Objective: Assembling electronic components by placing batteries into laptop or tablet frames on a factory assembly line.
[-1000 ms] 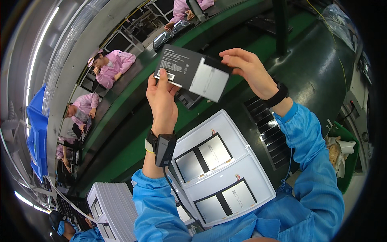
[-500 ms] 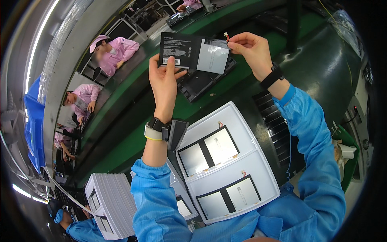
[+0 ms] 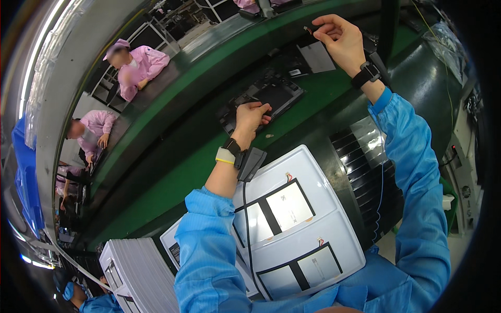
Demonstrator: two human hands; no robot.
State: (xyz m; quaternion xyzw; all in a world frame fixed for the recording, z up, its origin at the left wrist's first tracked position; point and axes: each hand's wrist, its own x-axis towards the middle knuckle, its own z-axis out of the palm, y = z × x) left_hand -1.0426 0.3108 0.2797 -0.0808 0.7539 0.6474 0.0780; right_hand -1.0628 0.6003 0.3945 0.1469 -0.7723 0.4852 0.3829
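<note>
My right hand (image 3: 339, 41) is raised at the far right, thumb and forefinger pinched at the short coloured connector wires (image 3: 308, 30) of a battery pack. The flat black-and-silver battery pack (image 3: 316, 57) is just below that hand, at the far side of the green belt; whether it rests there or hangs cannot be told. My left hand (image 3: 251, 121) is low over the near side of a black device casing (image 3: 284, 93), its fingers curled together. Whatever those fingertips may hold is hidden or too small to make out.
A white tray (image 3: 339, 214) with two silver battery packs (image 3: 292, 204) stands close to me, a black cable crossing it. Stacked white trays (image 3: 138, 266) are at lower left. The green belt (image 3: 180, 156) runs past, with people in pink (image 3: 141, 68) seated beyond it.
My left hand has let go of the battery pack and dropped toward the black casing. My right hand and the battery pack have moved farther away and to the right.
</note>
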